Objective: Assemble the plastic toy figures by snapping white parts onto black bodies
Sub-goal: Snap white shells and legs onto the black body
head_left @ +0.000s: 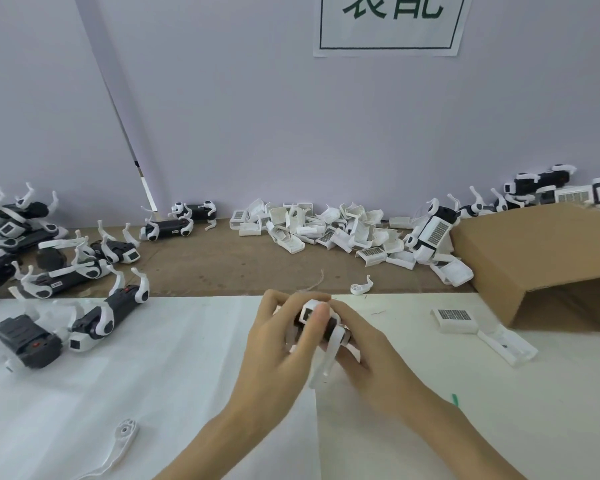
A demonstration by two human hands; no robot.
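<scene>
Over the middle of the white sheet (187, 358), both my hands hold one black toy body (331, 329) with white parts on it. My left hand (278, 344) grips it from the left, thumb across the top. From the right and below, my right hand (364, 344) curls round the same body. A white leg (323, 367) hangs down from the body between my hands. Much of the body is hidden by my fingers.
Several black-and-white toy figures (63, 271) lie at the left. A heap of white shell parts (326, 226) sits along the back wall. An open cardboard box (541, 258) lies at the right. Loose white parts: a leg (123, 436), a small leg (361, 287), a grille piece (454, 318).
</scene>
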